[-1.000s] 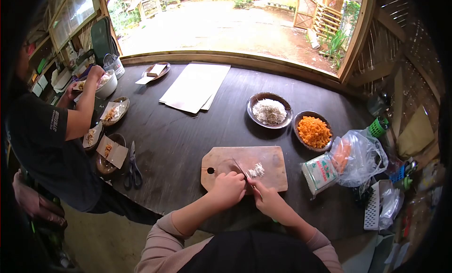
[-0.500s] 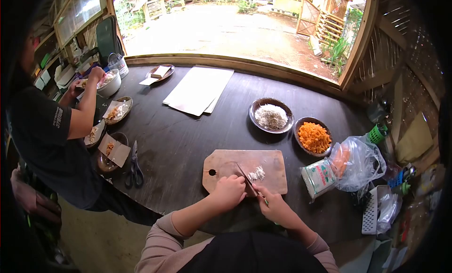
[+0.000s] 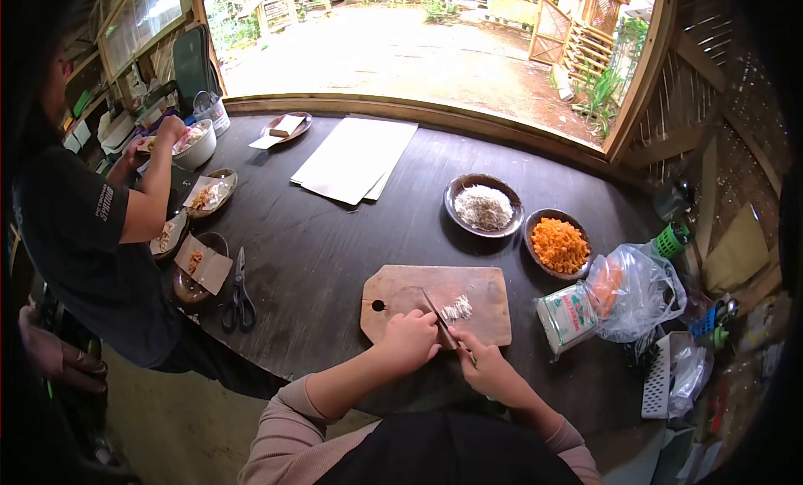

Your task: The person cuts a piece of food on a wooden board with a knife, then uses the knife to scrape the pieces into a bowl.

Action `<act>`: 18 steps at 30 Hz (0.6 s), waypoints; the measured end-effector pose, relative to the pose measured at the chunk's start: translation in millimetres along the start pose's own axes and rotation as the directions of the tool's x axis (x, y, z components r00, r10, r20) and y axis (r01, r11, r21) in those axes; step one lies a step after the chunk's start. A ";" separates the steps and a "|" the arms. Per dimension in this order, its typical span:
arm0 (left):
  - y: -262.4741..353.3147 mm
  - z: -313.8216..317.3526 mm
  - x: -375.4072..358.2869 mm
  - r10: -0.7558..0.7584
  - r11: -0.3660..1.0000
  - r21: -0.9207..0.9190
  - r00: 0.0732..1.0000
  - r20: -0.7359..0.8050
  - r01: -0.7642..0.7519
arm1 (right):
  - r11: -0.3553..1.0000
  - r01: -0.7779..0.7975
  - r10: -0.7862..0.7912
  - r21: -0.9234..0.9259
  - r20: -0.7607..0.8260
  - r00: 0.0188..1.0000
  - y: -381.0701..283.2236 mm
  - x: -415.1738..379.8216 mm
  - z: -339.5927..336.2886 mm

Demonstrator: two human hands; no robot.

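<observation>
On the near edge of the dark surface (image 3: 318,251) lies a wooden cutting board (image 3: 485,288), its hanging hole toward the left. The right hand (image 3: 487,366) has its grip closed around the handle of a knife (image 3: 438,315), whose blade slants up and left across the board's near half. The left hand (image 3: 410,339) is curled into a loose fist on the board just left of the blade, touching it or nearly so; whether its grip pins anything under the fingers cannot be told. Just right of the blade sits a small pile of white shreds (image 3: 457,309), on the board and clear of both hands. Beyond the board stand two dark bowls side by side: one with white shreds (image 3: 483,206) and, to its right, one with orange gratings (image 3: 559,244). Right of the board lie a printed packet (image 3: 568,316) and a clear plastic bag (image 3: 640,288) with something orange inside. Pale flat sheets (image 3: 355,159) lie farther back. At the left end, another person in a dark shirt (image 3: 79,251) reaches a hand (image 3: 170,130) to a white bowl (image 3: 199,150), with small paper-lined dishes (image 3: 209,192) and scissors (image 3: 238,293) close by.
</observation>
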State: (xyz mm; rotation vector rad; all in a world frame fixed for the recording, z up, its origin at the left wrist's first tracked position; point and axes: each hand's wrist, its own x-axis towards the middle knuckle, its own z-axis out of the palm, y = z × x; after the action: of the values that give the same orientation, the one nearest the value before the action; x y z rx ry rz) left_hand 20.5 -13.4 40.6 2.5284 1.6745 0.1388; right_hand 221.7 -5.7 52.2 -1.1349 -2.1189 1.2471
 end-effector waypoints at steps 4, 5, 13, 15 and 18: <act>1.3 -2.2 1.8 -0.004 1.000 -0.010 1.000 0.021 0.004 | 1.000 0.028 -0.028 0.013 -0.014 1.000 11.1 8.1 7.6; 2.1 -3.1 2.6 -0.015 1.000 -0.016 0.999 0.029 0.016 | 0.998 0.066 -0.066 0.006 -0.039 0.997 15.3 12.4 12.3; 2.2 -0.4 0.6 -0.033 0.999 -0.013 0.999 0.027 0.033 | 0.996 0.082 -0.083 -0.022 -0.043 0.996 17.3 10.8 11.2; 2.8 -0.2 -0.6 -0.032 0.999 0.000 0.999 0.028 0.032 | 1.000 0.015 -0.015 -0.013 -0.024 1.000 14.6 6.9 9.4; 3.0 0.5 -0.7 -0.040 0.999 -0.004 0.999 0.018 0.040 | 0.993 -0.117 0.117 -0.015 0.018 0.993 0.6 4.1 2.2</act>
State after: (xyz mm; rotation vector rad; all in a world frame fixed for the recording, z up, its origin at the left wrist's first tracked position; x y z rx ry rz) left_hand 23.1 -15.2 40.5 2.4837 1.7151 0.1166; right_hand 218.1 -3.4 50.4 -1.2745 -2.1041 1.3018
